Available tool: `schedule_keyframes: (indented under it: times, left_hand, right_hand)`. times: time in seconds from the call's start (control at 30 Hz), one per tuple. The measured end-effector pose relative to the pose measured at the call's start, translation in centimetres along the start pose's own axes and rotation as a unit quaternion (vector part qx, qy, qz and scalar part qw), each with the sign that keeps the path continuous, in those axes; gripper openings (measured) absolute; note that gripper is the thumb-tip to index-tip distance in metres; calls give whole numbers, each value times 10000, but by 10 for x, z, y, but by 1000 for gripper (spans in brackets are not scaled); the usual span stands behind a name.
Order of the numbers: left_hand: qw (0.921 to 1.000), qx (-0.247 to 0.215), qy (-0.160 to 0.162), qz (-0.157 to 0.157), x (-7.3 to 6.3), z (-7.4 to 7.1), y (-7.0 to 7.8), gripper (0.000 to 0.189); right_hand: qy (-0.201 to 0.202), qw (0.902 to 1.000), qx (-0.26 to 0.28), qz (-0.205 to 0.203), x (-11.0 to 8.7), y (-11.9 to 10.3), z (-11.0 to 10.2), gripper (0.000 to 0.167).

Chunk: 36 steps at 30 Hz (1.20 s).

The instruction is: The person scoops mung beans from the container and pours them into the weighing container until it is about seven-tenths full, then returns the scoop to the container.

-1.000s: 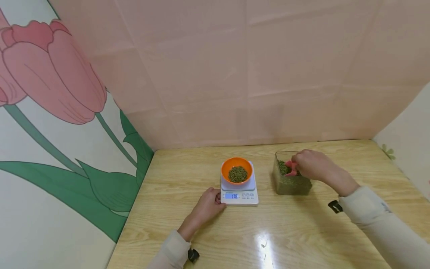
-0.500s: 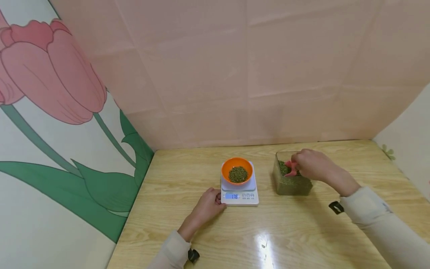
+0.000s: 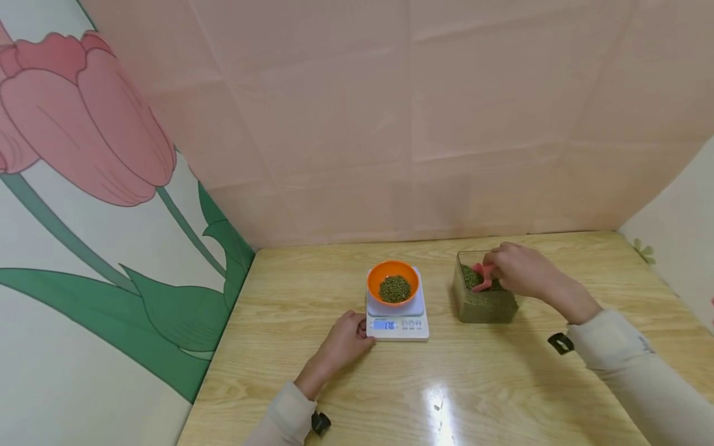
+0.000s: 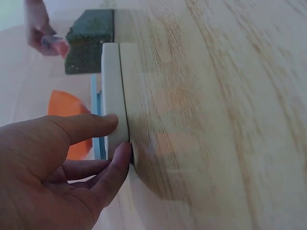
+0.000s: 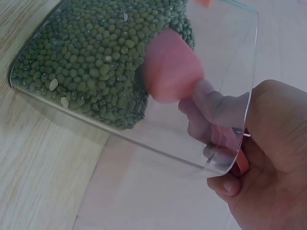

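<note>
Your wooden table (image 3: 480,378) carries a clear container (image 3: 484,302) of green beans (image 5: 91,57) at the right and, well apart, a white scale (image 3: 398,322) with an orange bowl (image 3: 393,282) of beans. Your right hand (image 3: 519,269) grips a pink scoop (image 5: 170,64), bowl sunk in the beans — keep it level as it rises, clear of the wall. Your left hand (image 4: 57,167) rests straight-fingered against the scale's edge (press lightly, or the reading drifts). The scoop's load is hidden, and the display digits are too small to read surely.

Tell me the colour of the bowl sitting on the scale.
Orange. The bowl holds green beans and sits on the white scale; clearest in the head view.
</note>
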<state>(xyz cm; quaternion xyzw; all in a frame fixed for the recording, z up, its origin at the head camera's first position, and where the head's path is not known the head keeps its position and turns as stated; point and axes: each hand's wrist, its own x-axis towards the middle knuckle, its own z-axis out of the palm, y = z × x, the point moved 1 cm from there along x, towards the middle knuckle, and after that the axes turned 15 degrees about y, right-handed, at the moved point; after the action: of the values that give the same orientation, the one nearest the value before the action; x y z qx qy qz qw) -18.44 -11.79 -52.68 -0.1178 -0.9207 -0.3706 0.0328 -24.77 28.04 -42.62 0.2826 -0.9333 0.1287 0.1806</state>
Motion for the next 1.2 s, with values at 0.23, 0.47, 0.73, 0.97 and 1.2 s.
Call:
schedule_keyframes:
  times: [0.23, 0.47, 0.73, 0.97, 1.2]
  left_hand:
    - [10000, -9, -22, -55, 1, -1, 1, 23]
    - [10000, 15, -14, -43, 0, -2, 2, 23]
    - [10000, 11, -13, -14, 1, -2, 2, 22]
    - [10000, -32, -18, -10, 0, -3, 3, 22]
    - [10000, -36, -21, -14, 0, -2, 3, 21]
  right_hand:
    - [86, 9999, 80, 55, -1, 4, -3, 20]
    - [131, 9995, 217, 188, -3, 5, -6, 19]
    - [422, 9987, 272, 109, -8, 9, -9, 20]
    - [524, 9977, 371, 203, -13, 12, -9, 17]
    - [577, 9970, 406, 316, -18, 14, -8, 15]
